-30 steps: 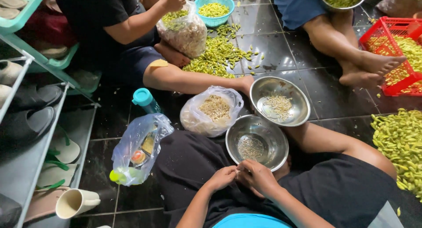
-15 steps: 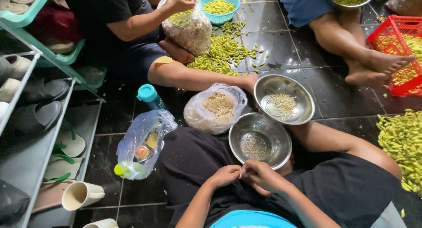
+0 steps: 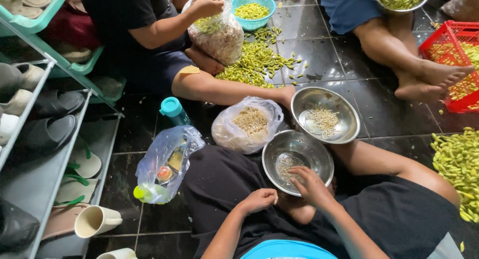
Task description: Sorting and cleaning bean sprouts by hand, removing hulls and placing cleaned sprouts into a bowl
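The right hand (image 3: 309, 183), fingers loosely spread, reaches into the round shiny steel bowl (image 3: 298, 160) of small light seeds; the left hand (image 3: 260, 199) stays curled shut, apparently empty. The bowl likely handles rigid, slick, best gripped by the rim.

teal bottle (image 3: 173, 111); cream mug (image 3: 97, 221)

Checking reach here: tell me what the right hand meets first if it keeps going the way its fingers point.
Probably the pale shelled bits inside the nearer round steel bowl; the right hand already reaches over its rim.
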